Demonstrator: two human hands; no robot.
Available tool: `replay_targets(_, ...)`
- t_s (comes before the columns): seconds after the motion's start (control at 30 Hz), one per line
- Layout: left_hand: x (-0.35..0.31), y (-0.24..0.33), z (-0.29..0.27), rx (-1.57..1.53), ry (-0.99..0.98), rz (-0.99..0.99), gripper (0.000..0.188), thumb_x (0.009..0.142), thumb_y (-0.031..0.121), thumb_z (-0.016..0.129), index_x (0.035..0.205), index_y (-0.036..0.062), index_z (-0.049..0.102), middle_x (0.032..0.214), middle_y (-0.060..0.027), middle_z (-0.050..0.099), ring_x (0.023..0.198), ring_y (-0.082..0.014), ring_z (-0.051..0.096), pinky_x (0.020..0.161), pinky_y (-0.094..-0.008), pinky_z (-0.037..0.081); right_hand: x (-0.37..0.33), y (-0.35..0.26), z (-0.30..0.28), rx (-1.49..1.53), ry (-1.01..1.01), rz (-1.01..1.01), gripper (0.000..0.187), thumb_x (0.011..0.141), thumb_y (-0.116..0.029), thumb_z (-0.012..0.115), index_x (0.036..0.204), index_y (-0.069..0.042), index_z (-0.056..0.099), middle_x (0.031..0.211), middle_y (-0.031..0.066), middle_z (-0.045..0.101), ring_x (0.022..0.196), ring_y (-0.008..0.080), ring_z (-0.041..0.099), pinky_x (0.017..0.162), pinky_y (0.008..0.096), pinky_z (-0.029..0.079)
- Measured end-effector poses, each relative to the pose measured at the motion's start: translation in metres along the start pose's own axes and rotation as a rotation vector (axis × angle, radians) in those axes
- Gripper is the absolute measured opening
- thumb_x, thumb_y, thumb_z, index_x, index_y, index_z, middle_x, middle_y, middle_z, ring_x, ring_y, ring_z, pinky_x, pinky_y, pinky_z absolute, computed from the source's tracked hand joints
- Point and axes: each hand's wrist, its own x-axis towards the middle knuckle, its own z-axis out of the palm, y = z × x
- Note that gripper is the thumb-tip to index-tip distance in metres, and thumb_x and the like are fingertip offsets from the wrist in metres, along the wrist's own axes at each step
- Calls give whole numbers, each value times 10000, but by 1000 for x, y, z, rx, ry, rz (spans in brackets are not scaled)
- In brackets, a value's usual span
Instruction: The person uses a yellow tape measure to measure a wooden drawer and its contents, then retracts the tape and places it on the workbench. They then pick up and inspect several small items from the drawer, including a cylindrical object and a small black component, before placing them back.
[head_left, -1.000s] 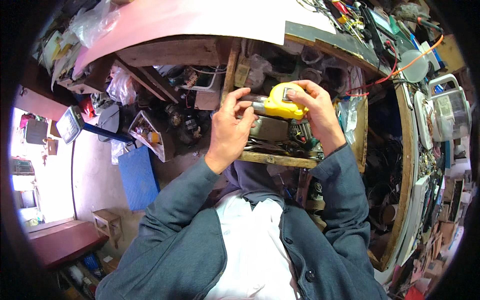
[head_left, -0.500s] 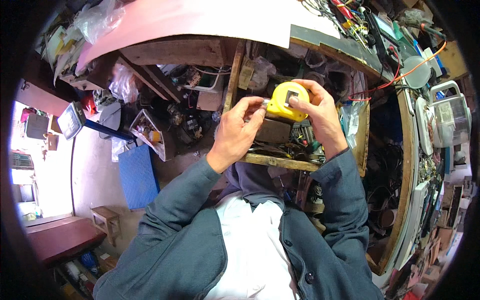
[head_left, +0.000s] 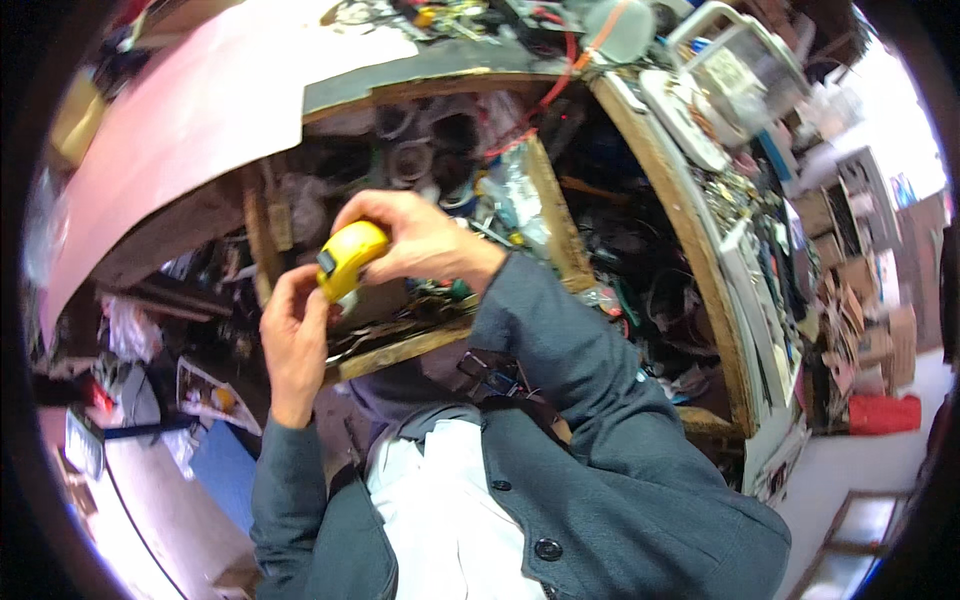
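My right hand [head_left: 428, 240] is closed around a yellow tape measure [head_left: 360, 246], which is tilted so that its dark-labelled side faces left. At the lower end of the case, my left hand [head_left: 292, 338] has its thumb and fingers pinched together against it. Whether any blade is drawn out between the fingers is too blurred to tell. Both hands are over an open wooden drawer [head_left: 410, 352] crowded with tools, clear plastic bags and small parts. My hands partly hide what lies inside.
A pink sheet [head_left: 190, 130] covers the bench top beyond the drawer. Wires and tools lie along its far edge. To the right stand a clear plastic box with a handle [head_left: 735, 85] and a wooden-edged compartment [head_left: 690, 270]. A blue platform [head_left: 222, 470] is on the floor at left.
The view has swung to the right, so the drawer and hands sit further left. The tape measure has been turned and tilted in my right hand, while my left fingers stay at its end.
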Motion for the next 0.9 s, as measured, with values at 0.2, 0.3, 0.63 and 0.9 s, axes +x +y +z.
replay_targets(0.2, 1, -5, 1, 108, -73, -43, 200, 985, 29, 517, 1156, -2, 616, 941, -22, 626, 696, -65, 562, 621, -211, 472, -5, 0, -3, -87, -19, -76, 480, 639, 35, 736, 1103, -27, 628, 975, 43, 666, 930, 149, 621, 854, 298, 526)
replay_targets(0.3, -1, 0, 2, 112, -73, -32, 220, 989, 19, 503, 1185, 8, 601, 911, -7, 605, 655, -51, 515, 572, -210, 421, -6, -1, -2, -56, -8, -100, 471, 629, 18, 738, 1087, -24, 634, 976, 60, 673, 928, 165, 630, 847, 307, 529)
replay_targets(0.63, 1, -2, -2, 69, -75, -32, 225, 1038, 121, 479, 1183, 9, 608, 806, 2, 572, 582, -43, 477, 514, -212, 384, -8, 4, -5, 28, -24, 39, 632, 641, 35, 842, 1230, -3, 616, 1114, 78, 685, 1034, 173, 644, 947, 307, 529)
replay_targets(0.9, 2, -2, -1, -116, -113, -99, 325, 1026, 192, 552, 1284, 0, 597, 850, -10, 609, 614, -57, 540, 545, -203, 447, -10, 1, -6, -21, 43, 78, 585, 648, -75, 855, 1189, 8, 648, 1089, 84, 705, 1016, 173, 656, 923, 310, 529)
